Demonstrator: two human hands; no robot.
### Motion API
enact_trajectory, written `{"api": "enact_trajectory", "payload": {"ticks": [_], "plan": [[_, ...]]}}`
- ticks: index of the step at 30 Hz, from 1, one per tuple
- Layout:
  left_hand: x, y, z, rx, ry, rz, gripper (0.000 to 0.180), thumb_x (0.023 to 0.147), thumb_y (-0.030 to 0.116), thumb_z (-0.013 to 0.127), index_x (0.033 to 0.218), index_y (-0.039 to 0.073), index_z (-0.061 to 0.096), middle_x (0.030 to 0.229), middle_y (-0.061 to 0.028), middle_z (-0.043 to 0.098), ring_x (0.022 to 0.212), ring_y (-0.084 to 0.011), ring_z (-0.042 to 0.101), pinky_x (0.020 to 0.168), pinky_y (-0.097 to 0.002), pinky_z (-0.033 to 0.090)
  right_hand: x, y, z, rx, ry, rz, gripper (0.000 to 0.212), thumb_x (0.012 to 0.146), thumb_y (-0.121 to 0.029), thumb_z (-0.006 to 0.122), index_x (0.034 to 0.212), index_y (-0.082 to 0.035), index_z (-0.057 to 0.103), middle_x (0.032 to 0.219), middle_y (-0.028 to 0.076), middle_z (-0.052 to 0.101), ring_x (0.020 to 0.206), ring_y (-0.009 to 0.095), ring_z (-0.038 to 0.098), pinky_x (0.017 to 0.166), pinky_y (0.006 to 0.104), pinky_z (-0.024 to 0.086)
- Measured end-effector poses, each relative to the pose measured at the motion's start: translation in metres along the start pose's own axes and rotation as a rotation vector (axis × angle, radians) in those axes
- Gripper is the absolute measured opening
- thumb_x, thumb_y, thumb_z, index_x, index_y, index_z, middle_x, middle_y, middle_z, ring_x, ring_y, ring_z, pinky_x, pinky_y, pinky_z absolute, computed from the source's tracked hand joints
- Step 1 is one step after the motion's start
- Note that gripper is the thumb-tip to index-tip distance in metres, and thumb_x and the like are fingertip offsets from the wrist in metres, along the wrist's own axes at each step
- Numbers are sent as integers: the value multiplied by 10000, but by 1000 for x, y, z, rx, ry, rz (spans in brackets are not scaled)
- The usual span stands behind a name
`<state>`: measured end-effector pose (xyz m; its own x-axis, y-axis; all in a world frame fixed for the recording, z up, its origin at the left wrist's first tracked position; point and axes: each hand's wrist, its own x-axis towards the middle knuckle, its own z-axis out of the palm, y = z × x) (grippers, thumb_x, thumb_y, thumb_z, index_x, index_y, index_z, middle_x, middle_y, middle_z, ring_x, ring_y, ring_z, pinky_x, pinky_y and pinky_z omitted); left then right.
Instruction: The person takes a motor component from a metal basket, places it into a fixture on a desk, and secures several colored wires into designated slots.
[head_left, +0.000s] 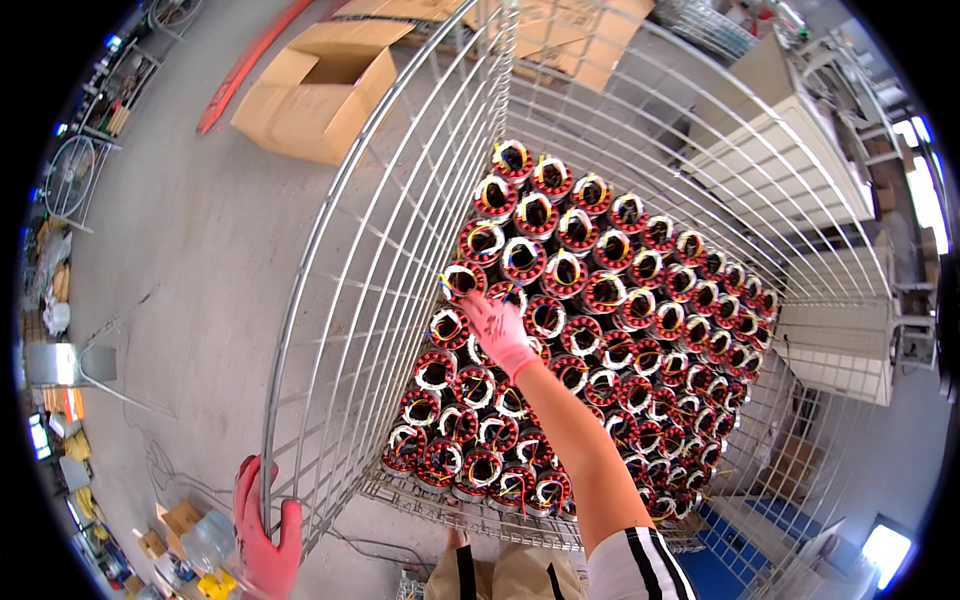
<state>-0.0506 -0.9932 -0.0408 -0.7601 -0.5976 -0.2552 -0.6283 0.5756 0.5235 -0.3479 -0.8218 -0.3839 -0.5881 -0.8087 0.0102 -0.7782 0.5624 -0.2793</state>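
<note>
Many motor stators (564, 273) stand packed in rows inside a wire cage (330, 200). Each is a dark ring with red insulators around it, white-wrapped windings and coloured leads. My right hand (497, 328), in a pink glove, reaches over them. Its fingers are stretched out, and their tips touch a stator (463, 278) in the column along the left wall. Another stator beneath the palm is partly hidden. My left hand (268, 535), in a red glove, is at the cage's near left corner, thumb and fingers either side of the rim bar.
An open cardboard box (320, 95) stands on the floor beyond the left wall, beside a red bar (250, 65). Flattened cardboard (560, 40) lies behind the cage. Pale cabinets (775, 150) are at the right. A cable (375, 545) runs along the floor near my legs.
</note>
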Motion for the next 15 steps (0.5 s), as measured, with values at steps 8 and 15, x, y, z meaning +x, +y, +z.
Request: {"api": "enact_trajectory", "payload": {"ticks": [8, 15], "plan": [[-3, 8, 1, -144, -102, -51, 432, 948, 168, 495, 1344, 0, 464, 1341, -162, 512, 1288, -282, 448, 1062, -370, 346, -273, -57, -56, 235, -217, 318, 260, 875, -330, 584, 1038, -129, 608, 1046, 57, 605, 952, 267, 601, 771, 420, 492], [34, -45, 8, 190, 161, 347, 649, 932, 278, 573, 1436, -27, 301, 1475, -198, 345, 1360, -324, 351, 1110, -411, 292, -596, -165, -110, 351, 120, 1287, 308, 859, -337, 593, 1064, -123, 675, 1055, 128, 653, 1004, 306, 618, 863, 403, 490]]}}
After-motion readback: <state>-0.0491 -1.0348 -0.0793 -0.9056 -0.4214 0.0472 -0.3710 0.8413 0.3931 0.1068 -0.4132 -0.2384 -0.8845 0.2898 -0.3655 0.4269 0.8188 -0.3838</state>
